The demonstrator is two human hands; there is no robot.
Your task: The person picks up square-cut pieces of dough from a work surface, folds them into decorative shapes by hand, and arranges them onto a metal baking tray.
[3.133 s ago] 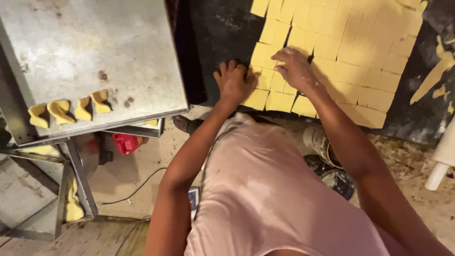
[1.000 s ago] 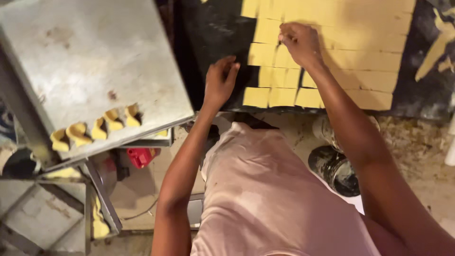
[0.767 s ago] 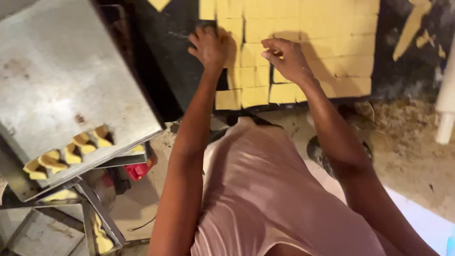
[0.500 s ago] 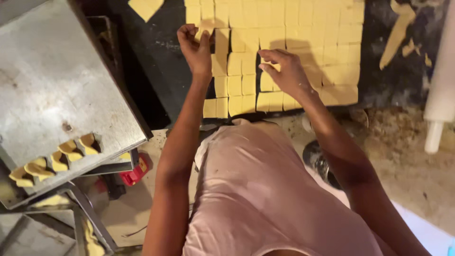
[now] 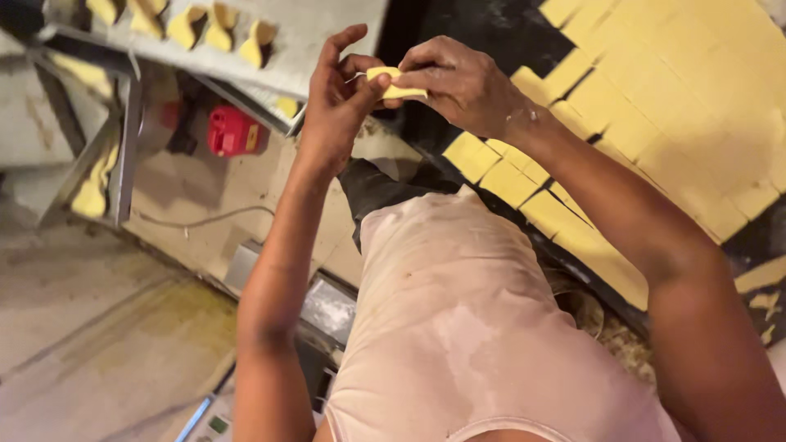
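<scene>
My left hand and my right hand are raised together in front of me, both pinching one small yellow dough square that is folded between the fingertips. Behind and to the right lies a sheet of yellow dough squares cut in a grid on a dark worktop. Several folded yellow dough pieces stand in a row on a grey metal tray at the upper left.
A red object lies under the metal tray on the tan floor. A metal frame leg with dough scraps stands at the left. A grey box sits by my legs.
Both hands have lifted off the dough sheet with one square and come together in front of me. The view has swung, so the tray sits at the top left.
</scene>
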